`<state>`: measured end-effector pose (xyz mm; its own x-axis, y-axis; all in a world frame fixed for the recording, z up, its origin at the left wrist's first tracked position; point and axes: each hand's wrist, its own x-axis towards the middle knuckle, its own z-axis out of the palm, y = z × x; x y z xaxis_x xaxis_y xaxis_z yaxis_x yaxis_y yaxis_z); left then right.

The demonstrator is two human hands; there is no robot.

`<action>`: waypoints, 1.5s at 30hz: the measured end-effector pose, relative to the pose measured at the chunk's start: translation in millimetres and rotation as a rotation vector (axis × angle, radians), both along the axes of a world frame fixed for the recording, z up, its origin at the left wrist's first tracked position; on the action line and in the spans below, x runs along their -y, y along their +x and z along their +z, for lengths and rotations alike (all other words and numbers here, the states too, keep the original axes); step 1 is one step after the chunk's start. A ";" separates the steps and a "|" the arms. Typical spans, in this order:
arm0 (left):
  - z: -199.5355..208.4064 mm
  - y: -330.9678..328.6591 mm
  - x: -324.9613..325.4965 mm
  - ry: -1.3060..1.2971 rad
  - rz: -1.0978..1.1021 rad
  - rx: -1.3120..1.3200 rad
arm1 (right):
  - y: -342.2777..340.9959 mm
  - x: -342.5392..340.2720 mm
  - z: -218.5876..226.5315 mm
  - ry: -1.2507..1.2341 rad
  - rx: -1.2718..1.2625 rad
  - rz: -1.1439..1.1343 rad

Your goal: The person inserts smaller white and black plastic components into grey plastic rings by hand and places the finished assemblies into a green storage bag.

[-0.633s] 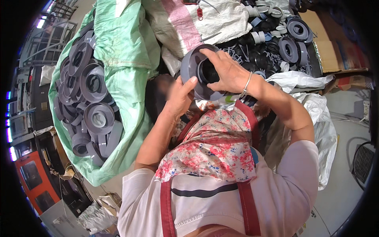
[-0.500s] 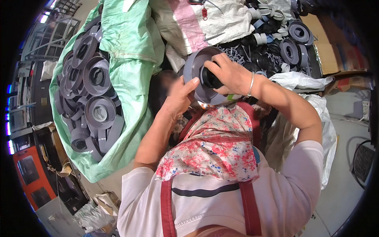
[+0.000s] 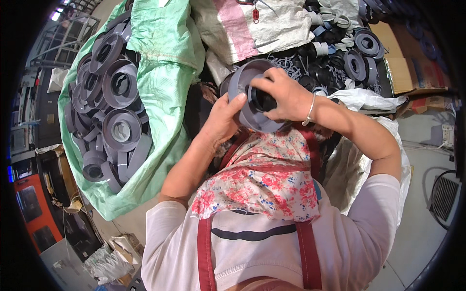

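Observation:
Just beyond my floral apron, both hands are on one grey plastic ring-shaped fitting (image 3: 245,77), tilted on its side. My left hand (image 3: 226,116) grips its left rim, thumb pressed over the edge. Inside the fitting's opening, my right hand (image 3: 286,97) has its fingers wrapped round a black ring-shaped part (image 3: 262,100). Whether that black part is fully seated in the grey fitting is hidden by my fingers.
To the left stands a green woven sack (image 3: 162,97) full of similar grey fittings (image 3: 121,130). Black and white rings and grey strips lie heaped ahead on the right, beside a white sack with a pink stripe (image 3: 238,29). Cardboard (image 3: 403,63) stands at the far right.
The fitting has shifted slightly nearer to me, both hands moving with it. My right fingers have moved a little on the black part, and the view has tilted slightly.

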<state>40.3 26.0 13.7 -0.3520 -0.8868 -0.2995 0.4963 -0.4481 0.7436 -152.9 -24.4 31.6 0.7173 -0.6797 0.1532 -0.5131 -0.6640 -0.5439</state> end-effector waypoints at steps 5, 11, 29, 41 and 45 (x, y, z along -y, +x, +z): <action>-10.1 -10.6 -1.4 -0.460 0.158 0.384 | -0.4 18.9 -47.7 1.535 0.531 -0.482; -0.3 -3.6 1.1 -0.270 0.073 0.520 | -2.0 -1.4 7.3 0.873 0.702 -0.373; 14.1 -9.0 -6.5 -0.287 0.133 0.567 | 53.7 0.8 -16.7 0.791 1.124 -0.721; 45.7 31.0 83.2 -0.825 0.201 1.157 | -48.5 74.7 -125.4 0.275 -0.345 -0.513; -93.2 3.0 112.6 -0.504 -0.213 1.991 | -37.2 52.3 -157.5 0.365 -0.775 -0.154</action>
<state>43.3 -86.5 -79.5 -0.0094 -0.9934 -0.1141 -0.9915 -0.0055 0.1297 -190.1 -76.7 -125.9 0.4250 -0.6890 -0.5871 -0.8967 -0.4089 -0.1693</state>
